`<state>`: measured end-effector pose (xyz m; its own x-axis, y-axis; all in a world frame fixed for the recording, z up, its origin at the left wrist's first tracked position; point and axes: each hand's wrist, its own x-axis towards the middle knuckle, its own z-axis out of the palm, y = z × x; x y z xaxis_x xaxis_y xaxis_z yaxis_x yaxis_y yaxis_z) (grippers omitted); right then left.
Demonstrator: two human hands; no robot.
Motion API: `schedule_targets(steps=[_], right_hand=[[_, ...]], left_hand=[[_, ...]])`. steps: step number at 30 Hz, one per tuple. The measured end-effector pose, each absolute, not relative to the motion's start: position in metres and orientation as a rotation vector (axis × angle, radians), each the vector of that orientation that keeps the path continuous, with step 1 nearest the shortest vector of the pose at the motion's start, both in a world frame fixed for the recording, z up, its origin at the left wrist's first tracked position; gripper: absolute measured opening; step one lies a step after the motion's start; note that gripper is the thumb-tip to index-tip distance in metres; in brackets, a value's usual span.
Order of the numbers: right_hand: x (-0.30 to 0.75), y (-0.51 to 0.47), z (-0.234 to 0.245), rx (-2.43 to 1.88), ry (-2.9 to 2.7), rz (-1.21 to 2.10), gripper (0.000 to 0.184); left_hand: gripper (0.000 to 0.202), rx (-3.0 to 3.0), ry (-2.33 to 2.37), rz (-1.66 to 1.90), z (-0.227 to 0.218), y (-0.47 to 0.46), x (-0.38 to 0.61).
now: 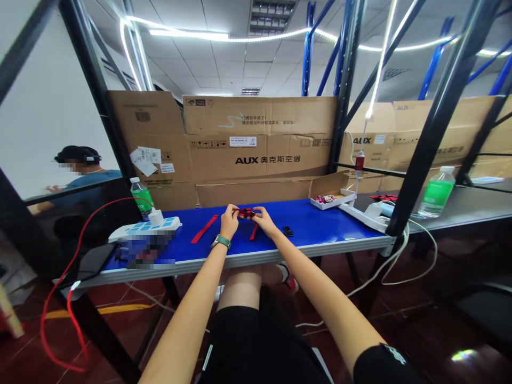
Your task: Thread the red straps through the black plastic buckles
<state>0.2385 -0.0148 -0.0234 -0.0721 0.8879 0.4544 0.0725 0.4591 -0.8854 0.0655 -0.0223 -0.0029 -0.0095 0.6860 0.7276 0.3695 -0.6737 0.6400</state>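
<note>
My left hand [229, 221], with a green-banded watch on its wrist, pinches the left side of a small red and dark strap piece [246, 213]. On its right side, the fingers of my right hand [264, 220] are closed on the same piece. It is held just above the blue tabletop [240, 248], and its finer make-up is too small to tell. Below it a short red strip [253, 232] shows; whether it is joined to the piece I cannot tell. A longer red strip [205, 229] lies flat to the left. Several small black parts [287, 231] lie right of my right hand.
A white power strip [172, 226] and a green-labelled bottle [141, 198] stand left, with a red cable [86, 226] looping off the edge. A shallow box [330, 200] sits back right. Cardboard [260, 154] walls the back; a metal post [432, 117] rises right. A person [90, 181] sits far left.
</note>
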Motion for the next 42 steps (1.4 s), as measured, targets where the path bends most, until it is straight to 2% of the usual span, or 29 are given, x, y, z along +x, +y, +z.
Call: schedule_targets(steps=[5, 8, 12, 17, 23, 27, 34, 38, 42], right_hand=[[0.242, -0.018, -0.019, -0.963, -1.577, 0.638, 0.018], [0.243, -0.024, -0.015, -0.995, -1.660, 0.398, 0.022], [0.241, -0.031, -0.009, -0.938, -1.768, 0.245, 0.022], [0.243, -0.029, -0.011, -0.983, -1.731, 0.210, 0.015], [0.246, -0.027, -0.015, -0.990, -1.829, 0.049, 0.011], [0.243, -0.031, -0.013, -1.002, -1.924, -0.019, 0.017], [0.244, -0.033, -0.011, -1.100, -1.867, -0.059, 0.024], [0.244, -0.031, -0.013, -1.095, -1.882, -0.044, 0.025], [0.242, -0.035, -0.012, -1.272, -1.768, -0.085, 0.025]], left_hand=[[0.007, 1.822, 1.286, 1.909, -0.006, -0.014, 0.059], [0.007, 1.809, 1.313, 1.895, -0.007, -0.012, 0.059], [0.008, 1.851, 1.247, 1.878, -0.005, -0.019, 0.061], [0.040, 1.891, 1.085, 1.786, 0.000, -0.029, 0.063], [0.050, 1.753, 0.968, 1.496, -0.013, -0.011, 0.067], [0.044, 1.822, 0.918, 1.353, -0.022, -0.001, 0.068], [0.048, 1.735, 0.864, 1.276, -0.018, -0.007, 0.068], [0.046, 1.752, 0.882, 1.301, -0.019, -0.006, 0.066], [0.042, 1.780, 0.997, 1.349, -0.021, -0.002, 0.064]])
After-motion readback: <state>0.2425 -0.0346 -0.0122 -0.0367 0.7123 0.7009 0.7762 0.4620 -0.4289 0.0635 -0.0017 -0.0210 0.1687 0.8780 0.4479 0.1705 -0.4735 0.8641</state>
